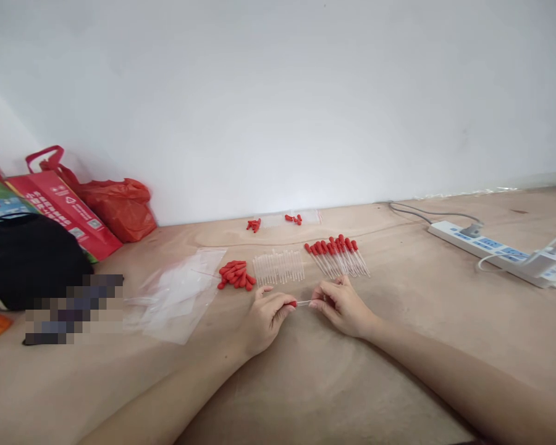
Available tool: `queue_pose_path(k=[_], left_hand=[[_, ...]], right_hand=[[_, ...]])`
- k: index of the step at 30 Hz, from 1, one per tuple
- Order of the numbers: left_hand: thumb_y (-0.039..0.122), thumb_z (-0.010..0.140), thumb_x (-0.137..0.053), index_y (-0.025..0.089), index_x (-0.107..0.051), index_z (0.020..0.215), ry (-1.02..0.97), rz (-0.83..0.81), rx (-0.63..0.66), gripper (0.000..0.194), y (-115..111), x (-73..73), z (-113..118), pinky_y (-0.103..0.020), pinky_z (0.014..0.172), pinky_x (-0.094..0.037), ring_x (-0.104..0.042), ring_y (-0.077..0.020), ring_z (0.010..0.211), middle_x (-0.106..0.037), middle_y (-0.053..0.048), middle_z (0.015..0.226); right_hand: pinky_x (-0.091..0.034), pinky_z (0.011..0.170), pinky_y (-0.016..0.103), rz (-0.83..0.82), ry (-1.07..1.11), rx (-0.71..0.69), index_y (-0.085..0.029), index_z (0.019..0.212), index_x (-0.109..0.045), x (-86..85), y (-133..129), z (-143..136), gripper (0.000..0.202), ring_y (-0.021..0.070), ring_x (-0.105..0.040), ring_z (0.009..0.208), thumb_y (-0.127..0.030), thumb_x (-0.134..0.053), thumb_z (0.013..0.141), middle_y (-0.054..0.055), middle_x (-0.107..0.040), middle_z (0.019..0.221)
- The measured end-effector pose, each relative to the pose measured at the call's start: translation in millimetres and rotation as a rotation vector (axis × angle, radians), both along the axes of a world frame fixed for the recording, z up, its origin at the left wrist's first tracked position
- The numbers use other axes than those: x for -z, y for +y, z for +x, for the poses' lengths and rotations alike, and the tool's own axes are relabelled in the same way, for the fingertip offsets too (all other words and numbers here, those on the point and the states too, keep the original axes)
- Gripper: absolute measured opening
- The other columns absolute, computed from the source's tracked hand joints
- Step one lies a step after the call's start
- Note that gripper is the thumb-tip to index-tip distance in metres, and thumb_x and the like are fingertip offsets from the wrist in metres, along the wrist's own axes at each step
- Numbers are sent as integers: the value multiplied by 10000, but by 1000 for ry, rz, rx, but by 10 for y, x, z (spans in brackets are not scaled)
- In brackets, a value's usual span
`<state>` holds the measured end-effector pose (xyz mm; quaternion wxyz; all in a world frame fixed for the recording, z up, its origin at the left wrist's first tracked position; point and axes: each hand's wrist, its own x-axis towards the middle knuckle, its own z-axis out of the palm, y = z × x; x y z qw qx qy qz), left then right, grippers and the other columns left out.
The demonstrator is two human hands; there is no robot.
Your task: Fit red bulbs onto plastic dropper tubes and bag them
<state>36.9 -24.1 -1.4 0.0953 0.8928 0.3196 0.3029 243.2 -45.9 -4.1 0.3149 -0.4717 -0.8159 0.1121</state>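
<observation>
Between the fingers of my left hand [269, 315] is a red rubber dropper bulb [293, 303], mostly hidden by the fingertips. A thin clear dropper tube [303, 303] runs from it to my right hand [340, 306], which pinches the tube's other end. Whether the tube sits inside the bulb I cannot tell. Just beyond my left hand lies a heap of loose red bulbs [236, 275]. Beside it, clear tubes [278, 267] lie in a row. Past my right hand, several droppers with red bulbs on clear tubes [338, 254] lie side by side.
Clear plastic bags [180, 296] lie to the left. Small red pieces [254, 225] sit near the wall. A white power strip [495, 250] with plugs and cables lies at right. A red shopping bag [65, 207], an orange-red plastic bag [123, 207] and a black bag [32, 259] stand at left.
</observation>
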Motion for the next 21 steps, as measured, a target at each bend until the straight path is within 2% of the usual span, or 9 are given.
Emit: queue_pose_path(k=[6,16,21], left_hand=[[269,891,-376,201,-553,797,-2,44,40,211,0,39,-1,-347,899,-287,-583,-104,616,-662,25,709],[259,890,-370,189,-531,773,28,119,58,211,-12,68,10,-364,897,-283,-571,-108,610,-641,20,684],[237,883,-379,181,-520,780,25,146,73,184,-20,67,15,-359,892,-291,-567,-105,613,-636,20,693]], right_hand=[[-252,699,277,-3,7,-3,-193,703,-552,21,19,4,224,96,-450,545,-368,-477,822,-36,-554,586],[-197,663,292,164,-159,-28,-169,683,-549,-21,-54,-58,288,94,-408,519,-279,-359,869,1,-586,618],[-194,659,288,140,-137,-49,-168,695,-559,-18,-57,-137,297,96,-428,533,-240,-334,875,4,-600,628]])
